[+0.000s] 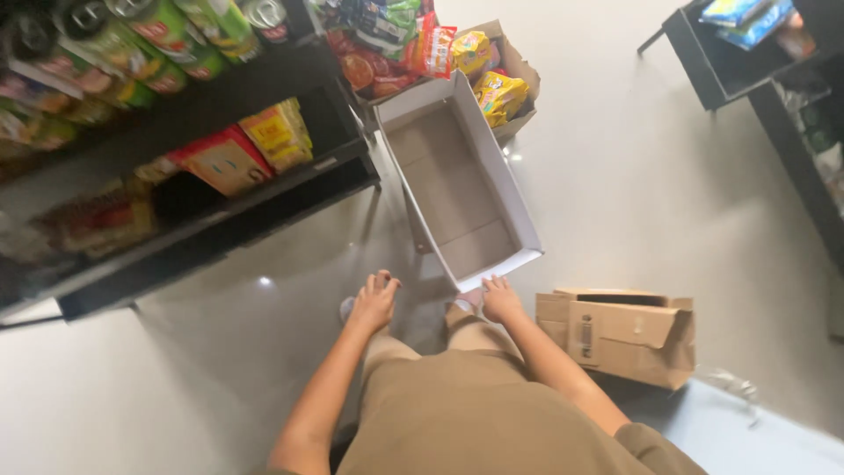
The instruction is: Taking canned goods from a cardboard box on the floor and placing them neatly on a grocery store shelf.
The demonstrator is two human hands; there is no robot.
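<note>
An empty, long white cardboard box [519,211] with a brown inside lies on the pale floor in front of me. My right hand [501,299] rests at its near end, fingers touching the rim. My left hand [375,302] hangs just left of the box over my foot, fingers loosely curled, holding nothing. My legs in tan trousers fill the bottom of the view.
A black shelf unit [264,189] at left carries snack packets, cans and boxes. Beyond the white box stands a brown carton [519,66] full of yellow and red packets. A brown cardboard box [629,334] lies at right. Another black rack [721,62] stands top right.
</note>
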